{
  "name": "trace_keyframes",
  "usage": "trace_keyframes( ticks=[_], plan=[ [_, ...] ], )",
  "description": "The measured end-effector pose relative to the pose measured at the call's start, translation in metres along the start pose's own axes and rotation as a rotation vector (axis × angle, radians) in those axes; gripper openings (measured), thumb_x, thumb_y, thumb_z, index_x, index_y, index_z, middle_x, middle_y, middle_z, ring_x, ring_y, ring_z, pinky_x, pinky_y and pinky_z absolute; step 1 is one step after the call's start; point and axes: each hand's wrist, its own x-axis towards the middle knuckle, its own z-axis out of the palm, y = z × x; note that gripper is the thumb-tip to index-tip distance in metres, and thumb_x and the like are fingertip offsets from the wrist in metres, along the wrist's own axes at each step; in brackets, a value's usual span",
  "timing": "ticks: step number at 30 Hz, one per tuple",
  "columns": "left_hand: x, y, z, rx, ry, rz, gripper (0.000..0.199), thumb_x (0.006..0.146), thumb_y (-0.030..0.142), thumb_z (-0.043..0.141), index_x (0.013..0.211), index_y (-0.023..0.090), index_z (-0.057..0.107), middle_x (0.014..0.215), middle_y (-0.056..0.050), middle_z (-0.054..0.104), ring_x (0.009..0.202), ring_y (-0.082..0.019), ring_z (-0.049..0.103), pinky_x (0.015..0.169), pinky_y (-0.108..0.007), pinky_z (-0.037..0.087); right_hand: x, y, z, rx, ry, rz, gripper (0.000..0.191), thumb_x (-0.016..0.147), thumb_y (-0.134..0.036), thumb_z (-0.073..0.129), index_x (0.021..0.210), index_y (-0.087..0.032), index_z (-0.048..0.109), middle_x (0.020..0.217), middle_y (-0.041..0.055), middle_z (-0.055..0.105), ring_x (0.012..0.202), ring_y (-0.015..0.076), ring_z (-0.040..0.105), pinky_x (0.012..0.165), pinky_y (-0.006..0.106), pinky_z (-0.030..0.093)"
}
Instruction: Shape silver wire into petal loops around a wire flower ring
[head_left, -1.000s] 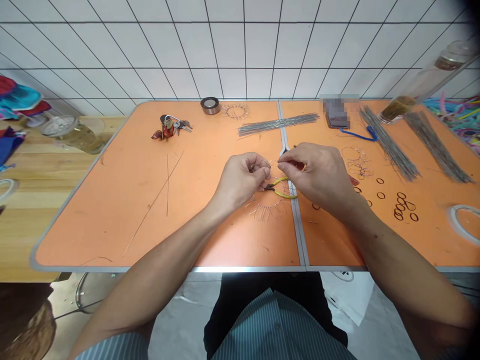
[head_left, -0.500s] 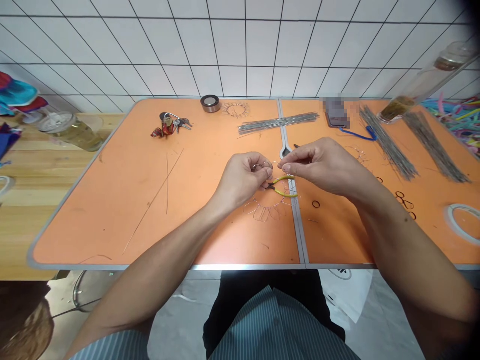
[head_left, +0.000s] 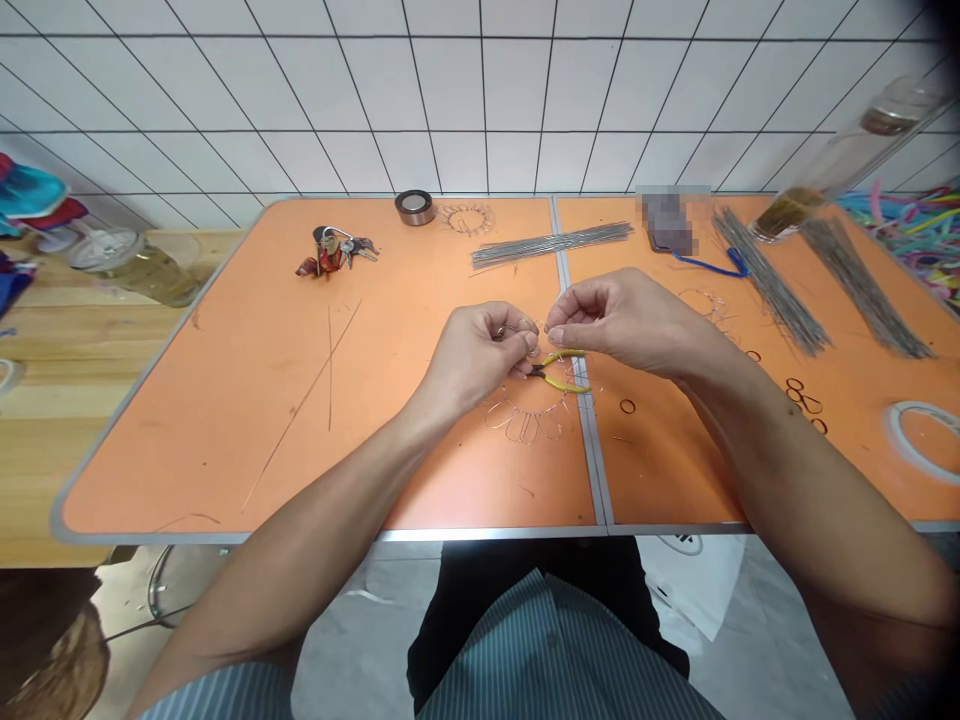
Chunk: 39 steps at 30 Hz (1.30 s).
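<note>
Wire (head_left: 529, 327) is located above the middle of the table (head_left: 225, 420), at the fingers of the left hand (head_left: 480, 350). I see the left hand curled closed, gripping the wire between thumb and fingers. The right hand (head_left: 622, 322) is positioned just beside it, thumb and forefinger drawn close together at the tips. The wire is too fine on my feed, so I cannot tell whether the right fingertips also grip it.

Below the hands, I note the pliers (head_left: 559, 385): jaws beside the left hand's lower fingers, yellow handles spread and lying across the table seam (head_left: 595, 460). A looped wire ring (head_left: 527, 412) lies flat on the near side of the pliers. A small dark ring (head_left: 628, 406) lies right of the seam.

At the rear edge, from left to right, I identify the keys (head_left: 349, 248), the tape roll (head_left: 415, 208), a second wire ring and a wire bundle (head_left: 551, 245) crossing the seam. Two further bundles lie at the right, near a tilted glass bottle (head_left: 787, 212). Two single wires (head_left: 330, 395) cross on the left half, well apart from both hands.
</note>
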Motion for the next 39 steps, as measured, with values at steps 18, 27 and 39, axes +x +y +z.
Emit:
trace_keyframes(
  ticks=[18, 27, 39],
  plan=[
    [-0.002, 0.003, 0.000, -0.055, -0.031, -0.025, 0.009, 0.083, 0.012, 0.081, 0.080, 0.015, 0.073, 0.072, -0.003, 0.075, 0.058, -0.013, 0.072, 0.057, -0.023, 0.059, 0.003, 0.012, 0.007, 0.241, -0.004, -0.005, 0.013, 0.081, -0.025, 0.093, 0.084, -0.022, 0.081, 0.084, 0.0036, 0.081, 0.081, 0.0187, 0.073, 0.074, 0.031, 0.058],
    [-0.002, 0.001, 0.000, -0.034, -0.018, -0.001, 0.010, 0.084, 0.012, 0.081, 0.078, 0.015, 0.073, 0.069, -0.003, 0.076, 0.056, -0.012, 0.071, 0.056, -0.022, 0.059, 0.002, 0.011, 0.015, 0.289, 0.058, 0.029, 0.012, 0.083, -0.017, 0.090, 0.081, -0.021, 0.078, 0.079, 0.0040, 0.079, 0.075, 0.0194, 0.074, 0.070, 0.032, 0.057],
    [0.001, 0.001, 0.001, -0.092, 0.002, -0.030, 0.013, 0.082, 0.012, 0.083, 0.077, 0.015, 0.072, 0.066, -0.002, 0.074, 0.054, -0.011, 0.069, 0.057, -0.022, 0.058, 0.003, 0.013, 0.022, 0.338, 0.097, 0.017, 0.011, 0.082, -0.022, 0.089, 0.086, -0.020, 0.079, 0.083, 0.0032, 0.080, 0.077, 0.0173, 0.072, 0.073, 0.031, 0.055]
  ],
)
